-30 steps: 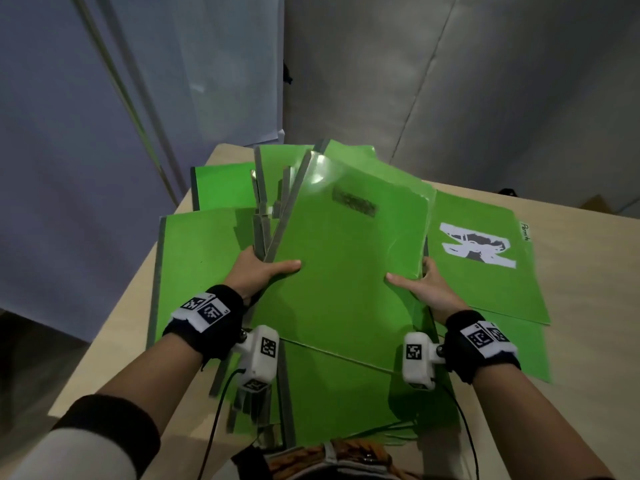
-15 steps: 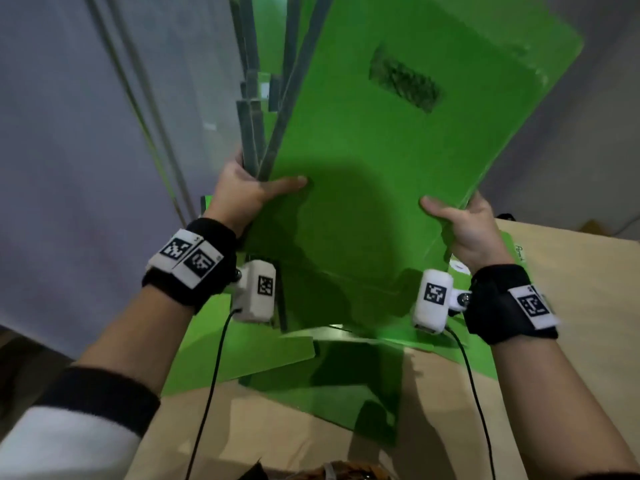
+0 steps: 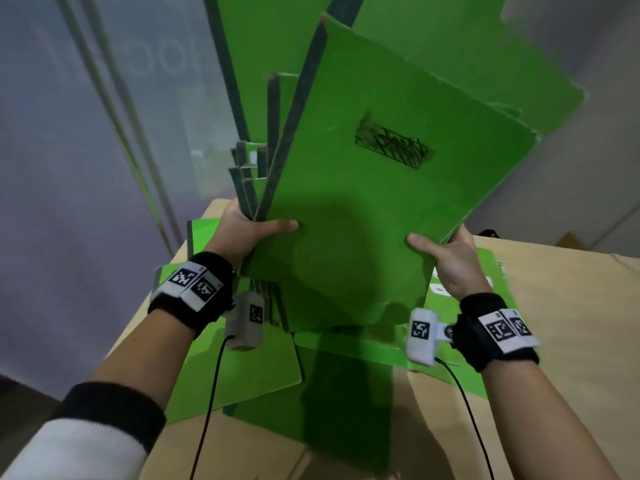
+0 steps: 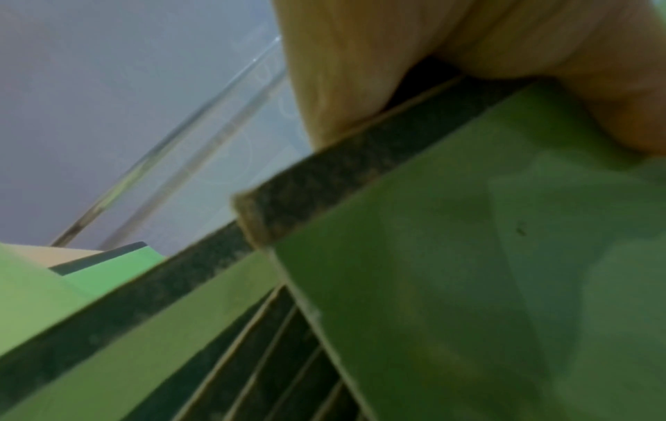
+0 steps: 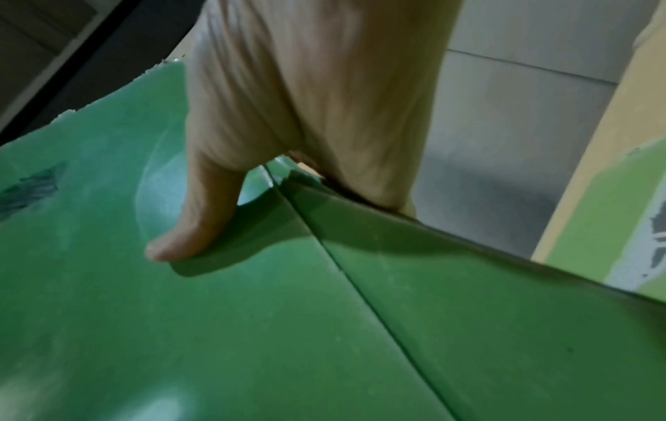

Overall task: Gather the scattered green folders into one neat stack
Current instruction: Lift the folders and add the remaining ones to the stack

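Observation:
A bundle of several green folders [image 3: 363, 209] stands tilted upright above the table, its front one marked with a black scribbled patch [image 3: 391, 147]. My left hand [image 3: 249, 226] grips the dark spine side, thumb across the front cover. My right hand [image 3: 446, 258] holds the opposite edge, thumb [image 5: 194, 228] pressed on the front and fingers behind. The spines [image 4: 324, 182] fan out unevenly in the left wrist view. More green folders [image 3: 242, 368] lie flat on the table under the bundle, and one with a white and grey picture [image 5: 641, 245] lies to the right.
The pale wooden table [image 3: 571, 341] runs out to the right and toward me. A grey-blue wall or panel [image 3: 69, 168] with thin rails stands close on the left. A dark object [image 3: 488, 233] sits at the table's far edge.
Both hands have lifted the bundle off the table and tipped it up from lying flat to nearly upright; over the last half second it has stayed raised in the same grip.

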`<state>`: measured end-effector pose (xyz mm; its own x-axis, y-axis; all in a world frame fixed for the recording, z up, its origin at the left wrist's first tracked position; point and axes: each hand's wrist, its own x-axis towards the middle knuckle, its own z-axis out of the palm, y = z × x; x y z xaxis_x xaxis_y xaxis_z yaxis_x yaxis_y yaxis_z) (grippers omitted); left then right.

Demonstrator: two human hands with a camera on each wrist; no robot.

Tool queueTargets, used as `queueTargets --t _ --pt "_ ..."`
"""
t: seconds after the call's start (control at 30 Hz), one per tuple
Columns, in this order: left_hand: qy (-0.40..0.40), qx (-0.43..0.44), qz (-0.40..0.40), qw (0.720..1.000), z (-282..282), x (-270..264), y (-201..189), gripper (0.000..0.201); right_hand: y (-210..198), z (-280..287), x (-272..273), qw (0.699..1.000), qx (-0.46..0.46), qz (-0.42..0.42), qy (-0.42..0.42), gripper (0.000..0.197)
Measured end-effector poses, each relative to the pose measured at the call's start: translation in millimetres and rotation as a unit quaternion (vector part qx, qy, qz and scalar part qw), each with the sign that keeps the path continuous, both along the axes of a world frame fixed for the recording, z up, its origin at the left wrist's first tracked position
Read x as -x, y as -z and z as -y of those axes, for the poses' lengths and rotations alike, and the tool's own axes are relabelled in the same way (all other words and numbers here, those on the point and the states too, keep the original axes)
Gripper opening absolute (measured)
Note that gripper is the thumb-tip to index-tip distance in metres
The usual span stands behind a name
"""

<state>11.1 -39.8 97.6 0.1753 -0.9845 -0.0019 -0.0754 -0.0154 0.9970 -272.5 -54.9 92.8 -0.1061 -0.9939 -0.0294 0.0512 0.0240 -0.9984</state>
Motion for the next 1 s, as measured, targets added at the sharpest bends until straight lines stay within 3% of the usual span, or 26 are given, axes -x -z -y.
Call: queueTargets --t 0.07,0.23,0.33,0.43,0.57,0.73,0.87,1.0 --pt "0.02 0.013 0.012 1.0 7 3 1 0.044 2 -2 5 1.0 0.004 -0.007 -0.008 0.086" --pt "0.035 0.047 0.084 0.995 10 7 2 0.038 3 0 9 0.999 0.012 -0.037 0.008 0.121" --pt "0.032 0.074 0.129 0.988 7 8 7 0.061 8 10 16 0.999 0.007 -0.037 0.006 0.106" --pt "0.048 0.097 0.162 0.981 3 8 10 0.068 7 8 20 0.999 0.014 -0.037 -0.007 0.089" --pt "0.04 0.122 0.188 0.974 0 9 5 0.096 10 7 24 0.999 0.036 -0.027 -0.022 0.122" --pt "0.025 0.197 0.181 0.963 4 17 -8 0.126 -16 1 17 0.998 0.061 -0.027 0.016 0.141" --pt "0.038 0.229 0.172 0.957 10 21 -10 0.128 -27 -2 10 0.992 0.125 -0.014 0.003 0.106" --pt "0.023 0.232 0.15 0.961 4 20 2 0.128 -19 -7 4 0.988 0.152 -0.025 0.002 0.096"
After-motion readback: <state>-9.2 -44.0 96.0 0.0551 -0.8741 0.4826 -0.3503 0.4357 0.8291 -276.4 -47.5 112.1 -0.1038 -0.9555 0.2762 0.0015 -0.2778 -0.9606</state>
